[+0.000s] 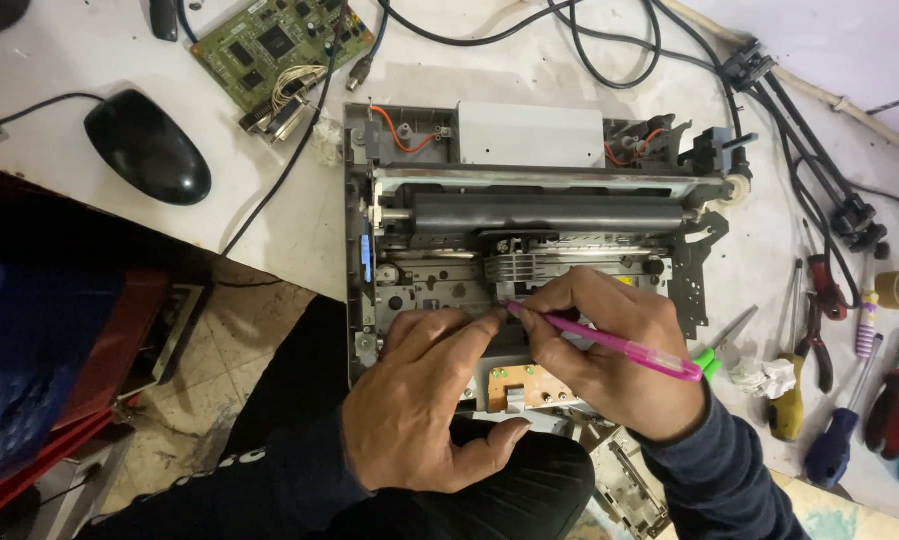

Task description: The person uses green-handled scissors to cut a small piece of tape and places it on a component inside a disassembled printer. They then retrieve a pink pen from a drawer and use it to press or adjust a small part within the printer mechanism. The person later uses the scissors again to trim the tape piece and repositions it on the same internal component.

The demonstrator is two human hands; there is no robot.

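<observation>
An opened grey printer chassis (530, 200) lies on the white table, its black roller (545, 212) and metal frame exposed. My right hand (610, 350) grips a pink pen-like tool (610, 340) with a green end, the tip touching the mechanism near the printer's middle front. My left hand (425, 400) rests on the printer's front edge, fingers pressed against the frame beside the tool tip. A small orange circuit board (520, 385) shows between my two hands.
A green circuit board (270, 45) and black mouse (148, 147) lie at the upper left. Black cables (610, 50) run along the back. Screwdrivers and pliers (840, 380) lie at the right. Crumpled tissue (765, 378) sits beside scissors. Red and blue crates (40, 370) stand at the left.
</observation>
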